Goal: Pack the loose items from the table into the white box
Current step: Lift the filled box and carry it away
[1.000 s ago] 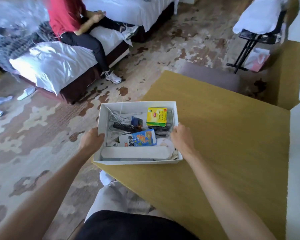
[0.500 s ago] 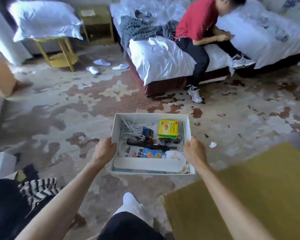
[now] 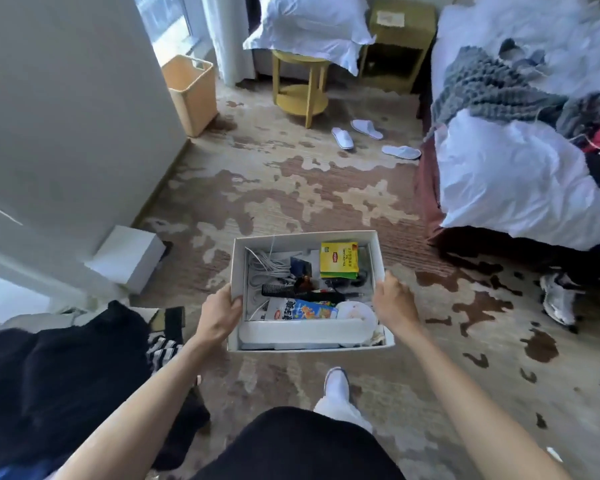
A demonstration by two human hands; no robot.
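Note:
I carry the white box (image 3: 305, 236) in the air above the carpet, in front of my waist. My left hand (image 3: 219, 315) grips its left wall, thumb over the rim. My right hand (image 3: 394, 304) grips its right wall. Inside lie a yellow tea box (image 3: 338, 259), a coiled white cable (image 3: 267, 266), a black comb (image 3: 281, 290), a blue and orange packet (image 3: 305, 312), a round white lid (image 3: 355, 312) and a long white block (image 3: 302, 332) along the near wall.
A white lid-like box (image 3: 127, 256) sits on the floor at the left by the wall. Dark clothes (image 3: 59, 368) are piled at lower left. A bed (image 3: 520, 174) stands on the right, a yellow stool (image 3: 300, 84) and a bin (image 3: 189, 91) at the back, slippers (image 3: 368, 136) on the carpet.
I have lifted the box off the yellow table and turned left with it. The table has left the view; the window wall and the floor by it have come in.

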